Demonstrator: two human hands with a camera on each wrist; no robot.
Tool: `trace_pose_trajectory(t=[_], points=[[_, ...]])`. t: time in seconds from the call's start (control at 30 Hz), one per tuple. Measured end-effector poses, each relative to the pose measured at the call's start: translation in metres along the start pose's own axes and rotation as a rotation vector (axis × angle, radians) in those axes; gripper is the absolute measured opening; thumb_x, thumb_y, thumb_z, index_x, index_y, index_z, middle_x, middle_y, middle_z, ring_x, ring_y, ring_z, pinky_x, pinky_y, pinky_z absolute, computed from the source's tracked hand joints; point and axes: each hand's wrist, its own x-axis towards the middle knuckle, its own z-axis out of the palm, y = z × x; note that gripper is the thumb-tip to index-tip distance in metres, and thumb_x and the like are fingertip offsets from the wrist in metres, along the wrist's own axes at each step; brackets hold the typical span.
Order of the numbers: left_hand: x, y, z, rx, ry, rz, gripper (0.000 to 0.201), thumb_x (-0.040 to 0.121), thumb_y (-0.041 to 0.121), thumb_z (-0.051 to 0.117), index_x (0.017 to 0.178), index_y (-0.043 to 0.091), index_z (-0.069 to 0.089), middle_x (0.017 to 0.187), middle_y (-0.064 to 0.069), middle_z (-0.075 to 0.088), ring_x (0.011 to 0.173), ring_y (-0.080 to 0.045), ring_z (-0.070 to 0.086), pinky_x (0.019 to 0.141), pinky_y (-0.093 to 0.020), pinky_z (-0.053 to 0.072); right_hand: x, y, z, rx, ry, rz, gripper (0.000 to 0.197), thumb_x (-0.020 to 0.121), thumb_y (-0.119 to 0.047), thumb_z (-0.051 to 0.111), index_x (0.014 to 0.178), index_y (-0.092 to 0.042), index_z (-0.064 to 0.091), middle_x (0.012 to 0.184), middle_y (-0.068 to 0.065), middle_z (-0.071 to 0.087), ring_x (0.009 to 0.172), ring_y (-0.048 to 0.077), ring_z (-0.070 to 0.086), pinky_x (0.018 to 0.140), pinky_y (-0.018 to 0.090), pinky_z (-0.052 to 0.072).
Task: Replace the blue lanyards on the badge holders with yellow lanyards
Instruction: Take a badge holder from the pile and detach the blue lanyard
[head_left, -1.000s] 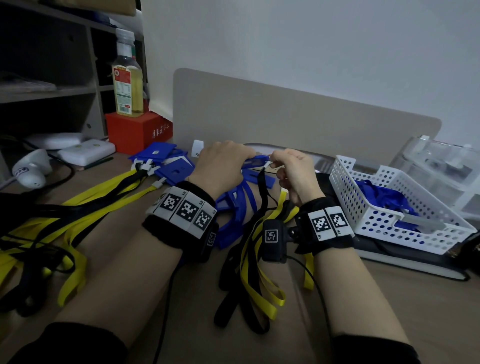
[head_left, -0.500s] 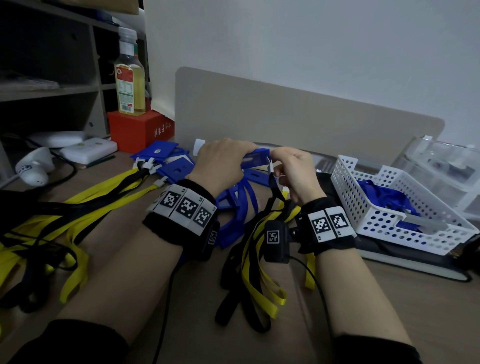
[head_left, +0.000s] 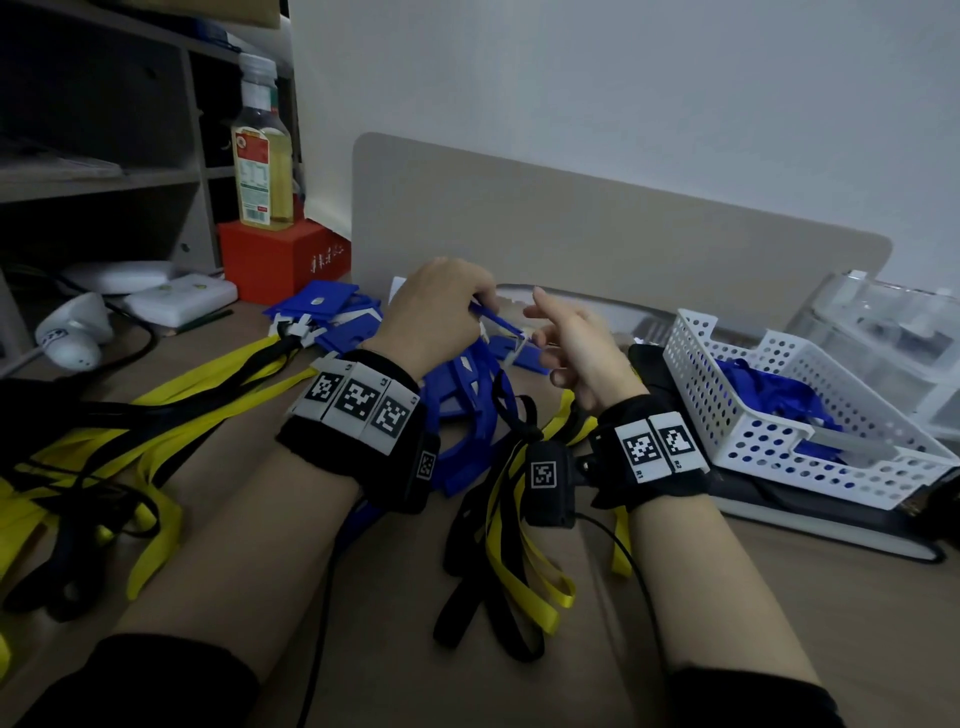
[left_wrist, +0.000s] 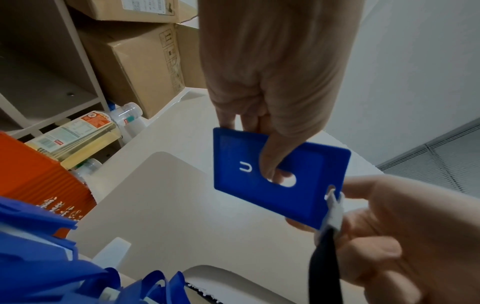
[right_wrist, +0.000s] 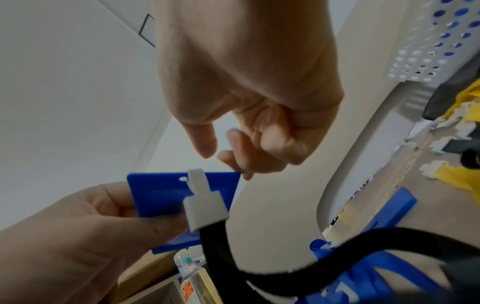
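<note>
My left hand (left_wrist: 267, 164) grips a blue badge holder (left_wrist: 259, 195) above the desk, thumb across its face. A white clip (right_wrist: 202, 205) on a black-and-yellow lanyard (head_left: 514, 519) is hooked through the holder's slot. My right hand (right_wrist: 221, 152) hovers at the holder's corner, index finger out, the others loosely curled, pinching nothing. In the head view the left hand (head_left: 457, 306) and the right hand (head_left: 550, 332) meet over a heap of blue holders with blue lanyards (head_left: 467, 395). More yellow lanyards (head_left: 156, 415) lie to the left, some clipped to blue holders (head_left: 311, 312).
A white perforated basket (head_left: 727, 415) at the right holds removed blue lanyards (head_left: 769, 389). A beige divider (head_left: 571, 234) stands behind the hands. An oil bottle (head_left: 262, 156) sits on a red box (head_left: 280, 260) at the back left, by shelves.
My right hand was pinching the clip at the holder's slot; now its fingers have come off and spread. The left hand still holds the holder, raised slightly.
</note>
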Motion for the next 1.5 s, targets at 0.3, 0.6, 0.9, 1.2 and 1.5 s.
trace_pose_trajectory(t=[0.3, 0.6, 0.9, 1.2, 1.5], points=[[0.005, -0.008, 0.011, -0.173, 0.011, 0.094, 0.033, 0.076, -0.014, 0.052, 0.089, 0.01, 0.072, 0.103, -0.006, 0.069, 0.106, -0.022, 0.06, 0.094, -0.034, 0.046, 0.001, 0.003, 0.001, 0.187, -0.24, 0.184, 0.02, 0.097, -0.035, 0.049, 0.079, -0.025, 0.048, 0.048, -0.011, 0.021, 0.037, 0.003, 0.015, 0.037, 0.017, 0.005], [0.008, 0.001, 0.014, -0.725, -0.055, -0.508, 0.038, 0.101, 0.035, 0.036, 0.133, 0.015, 0.043, 0.121, -0.007, 0.059, 0.102, -0.019, 0.059, 0.086, -0.032, 0.048, 0.008, 0.007, 0.008, 0.518, -0.135, 0.109, 0.015, 0.1, -0.031, 0.048, 0.09, -0.02, 0.052, 0.059, -0.009, 0.053, 0.037, 0.001, 0.029, 0.034, 0.013, 0.016], [-0.002, 0.004, 0.01, -0.65, -0.193, -0.449, 0.025, 0.095, 0.025, 0.052, 0.09, 0.006, 0.068, 0.056, 0.002, 0.046, 0.05, -0.012, 0.039, 0.051, -0.024, 0.031, 0.015, 0.012, 0.004, 0.578, 0.045, 0.098, 0.018, 0.1, -0.025, 0.048, 0.109, -0.01, 0.053, 0.081, -0.004, 0.064, 0.037, 0.001, 0.041, 0.033, 0.014, 0.022], [-0.026, 0.0, -0.047, -0.727, -0.096, -0.503, 0.031, 0.098, 0.021, 0.049, 0.068, 0.012, 0.054, 0.064, -0.005, 0.052, 0.056, -0.015, 0.051, 0.054, -0.024, 0.047, 0.022, -0.008, 0.027, 0.6, -0.014, 0.203, 0.02, 0.1, -0.025, 0.046, 0.086, -0.015, 0.056, 0.077, -0.005, 0.06, 0.034, 0.0, 0.038, 0.033, 0.012, 0.021], [-0.051, -0.02, -0.125, -0.736, 0.023, -0.62, 0.023, 0.099, 0.025, 0.042, 0.084, 0.015, 0.056, 0.049, 0.006, 0.039, 0.034, -0.006, 0.025, 0.036, -0.014, 0.02, 0.059, -0.031, 0.086, 0.567, -0.111, 0.228, 0.013, 0.102, -0.021, 0.041, 0.104, -0.016, 0.053, 0.052, -0.007, 0.065, 0.03, 0.002, 0.042, 0.03, 0.013, 0.023]])
